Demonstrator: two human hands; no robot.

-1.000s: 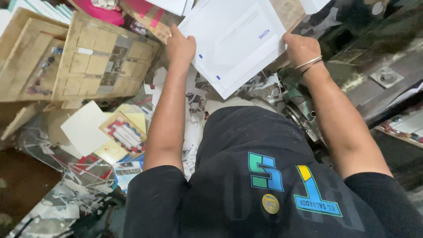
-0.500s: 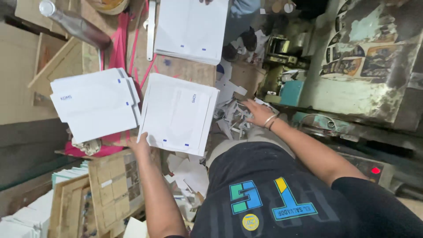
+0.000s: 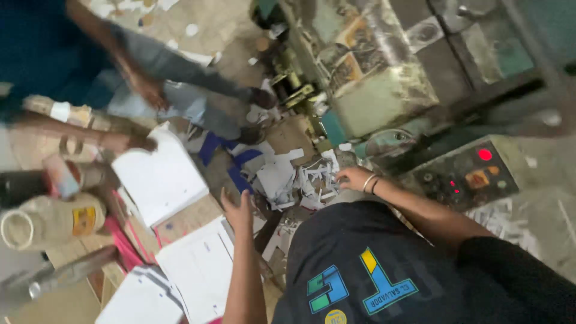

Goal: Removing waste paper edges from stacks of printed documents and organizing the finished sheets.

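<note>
Cluttered workshop ground fills the frame, strewn with paper scraps and cardboard, with a grimy machine [image 3: 384, 90] across the upper right and its control panel [image 3: 465, 174], lit by red lamps, at right of centre. Low in the middle of the frame the person's left hand [image 3: 238, 211] is raised with its fingers spread apart and holds nothing; it hangs just beside the upper right corner of a stack of white sheets [image 3: 195, 270] lying at lower left. Another white stack [image 3: 159, 177] lies above it, left of centre, on a cardboard board [image 3: 189, 219]. The right hand [image 3: 354, 178], with bangles at the wrist, rests at centre right on a heap of torn paper scraps [image 3: 300, 180], fingers loosely curled; whether they pinch a scrap cannot be told. At upper left a second person bends in, one blurred hand [image 3: 147, 90] in the air and another hand [image 3: 135, 143] at the top left corner of the upper white stack. A spool of twine [image 3: 51, 221] lies at far left, with a metal bottle [image 3: 66, 273] below it.
</note>
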